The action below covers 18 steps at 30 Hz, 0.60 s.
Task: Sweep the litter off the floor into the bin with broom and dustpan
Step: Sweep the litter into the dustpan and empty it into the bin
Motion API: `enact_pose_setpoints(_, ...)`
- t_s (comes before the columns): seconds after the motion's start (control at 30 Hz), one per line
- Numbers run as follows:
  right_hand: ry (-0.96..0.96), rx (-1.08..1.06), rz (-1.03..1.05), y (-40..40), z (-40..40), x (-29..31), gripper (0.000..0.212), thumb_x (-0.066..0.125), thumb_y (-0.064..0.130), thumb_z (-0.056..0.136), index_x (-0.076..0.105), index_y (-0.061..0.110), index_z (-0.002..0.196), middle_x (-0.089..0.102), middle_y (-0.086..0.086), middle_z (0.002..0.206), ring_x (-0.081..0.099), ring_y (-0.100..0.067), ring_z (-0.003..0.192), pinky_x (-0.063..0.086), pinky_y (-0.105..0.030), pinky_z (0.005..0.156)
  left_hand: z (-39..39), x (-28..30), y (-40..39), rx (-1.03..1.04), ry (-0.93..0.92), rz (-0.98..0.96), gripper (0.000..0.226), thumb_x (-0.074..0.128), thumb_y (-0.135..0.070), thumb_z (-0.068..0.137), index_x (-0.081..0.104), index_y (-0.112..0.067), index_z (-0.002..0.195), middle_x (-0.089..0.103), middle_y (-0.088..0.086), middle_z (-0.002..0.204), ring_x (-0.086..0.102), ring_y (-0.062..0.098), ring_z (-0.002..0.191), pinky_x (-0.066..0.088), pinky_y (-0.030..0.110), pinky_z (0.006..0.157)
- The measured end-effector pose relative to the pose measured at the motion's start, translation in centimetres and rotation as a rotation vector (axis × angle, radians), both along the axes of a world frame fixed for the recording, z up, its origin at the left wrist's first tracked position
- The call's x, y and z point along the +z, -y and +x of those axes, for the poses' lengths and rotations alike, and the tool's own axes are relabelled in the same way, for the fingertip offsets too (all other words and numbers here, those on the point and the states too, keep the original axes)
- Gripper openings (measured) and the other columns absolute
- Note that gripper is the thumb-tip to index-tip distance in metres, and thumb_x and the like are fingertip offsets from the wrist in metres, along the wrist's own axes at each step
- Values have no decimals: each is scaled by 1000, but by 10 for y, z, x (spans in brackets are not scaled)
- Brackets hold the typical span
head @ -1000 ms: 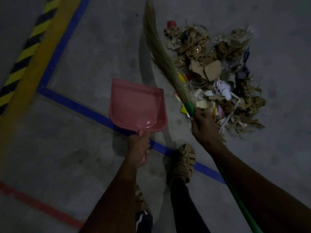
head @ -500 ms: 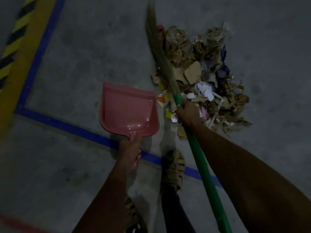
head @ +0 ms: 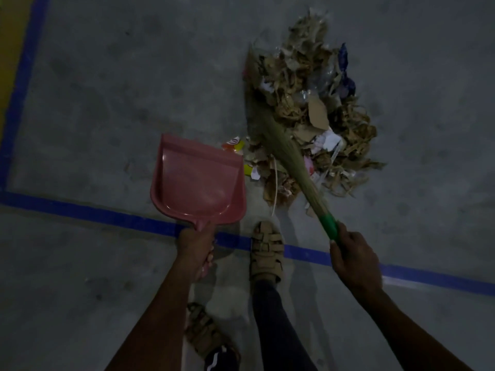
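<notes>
A pink dustpan (head: 197, 180) sits low over the grey floor, its mouth facing away from me, with nothing in it. My left hand (head: 197, 249) grips its handle. My right hand (head: 353, 257) grips the green handle of a grass broom (head: 281, 140), whose bristles lie slanted across the left side of a litter pile (head: 316, 111). The pile is torn brown cardboard, white paper scraps, clear plastic and a blue wrapper. Its near-left edge touches the dustpan's right front corner. No bin is in view.
A blue tape line (head: 107, 216) runs across the floor under the dustpan handle and my front sandal (head: 266, 250). A second blue line and a yellow band (head: 10, 49) run up the left side. My other sandal (head: 206, 330) is behind it.
The broom head has swung right and down onto the pile, dragging litter toward the dustpan. My right hand has moved back and right. The dustpan has stayed by the blue line.
</notes>
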State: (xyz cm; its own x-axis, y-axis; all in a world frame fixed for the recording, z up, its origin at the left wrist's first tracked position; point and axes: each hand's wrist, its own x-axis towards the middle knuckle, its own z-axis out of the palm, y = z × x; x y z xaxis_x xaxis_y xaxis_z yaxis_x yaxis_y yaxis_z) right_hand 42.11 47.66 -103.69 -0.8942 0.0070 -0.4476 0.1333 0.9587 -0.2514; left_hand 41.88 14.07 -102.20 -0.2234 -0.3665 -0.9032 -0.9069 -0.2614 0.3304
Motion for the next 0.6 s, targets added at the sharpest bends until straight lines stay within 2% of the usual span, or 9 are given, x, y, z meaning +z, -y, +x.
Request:
enact_pose_setpoints(0.1,-66,-36,-5,-3,27,2,66,70,17,87,42,8,146,59,-15,104,56,-24,62,49,-33,45,15,3,-3,-39,-15,14,39,67,-37,94,59,-5,74,51,6,52,40,16,39,33,24,47)
enact_pose_setpoints(0.2,-104,-105,59,2,42,-1,75,74,17,83,38,8,148,58,-15,109,58,-27,62,45,-31,41,23,8,-6,-108,-20,5,42,68,-37,95,55,-7,69,48,6,48,38,16,37,30,20,44)
enact_pose_setpoints(0.27,-128,-171,78,5,47,-5,76,73,17,83,37,8,150,55,-15,115,61,-31,69,42,-29,44,28,11,-9,-180,-10,16,45,65,-35,97,50,-7,64,43,7,44,35,15,33,29,17,41)
enact_pose_setpoints(0.37,-158,-246,117,5,46,-12,72,68,13,85,36,7,149,50,-19,121,60,-38,78,38,-30,50,36,12,-16,-247,31,67,39,64,-29,98,51,-7,68,42,5,44,34,14,32,30,16,37)
enact_pose_setpoints(0.47,-202,-280,168,3,38,-21,71,65,4,84,36,4,149,48,-25,121,56,-40,71,33,-30,51,52,3,-20,-297,67,83,34,63,-28,98,50,-9,73,41,4,46,31,12,32,27,16,41)
enact_pose_setpoints(0.6,-255,-336,221,-8,17,-45,75,63,3,83,30,5,151,47,-25,124,53,-39,66,34,-33,52,69,-21,-34,-382,93,130,41,64,-39,97,50,-11,71,41,3,47,31,12,34,26,17,44)
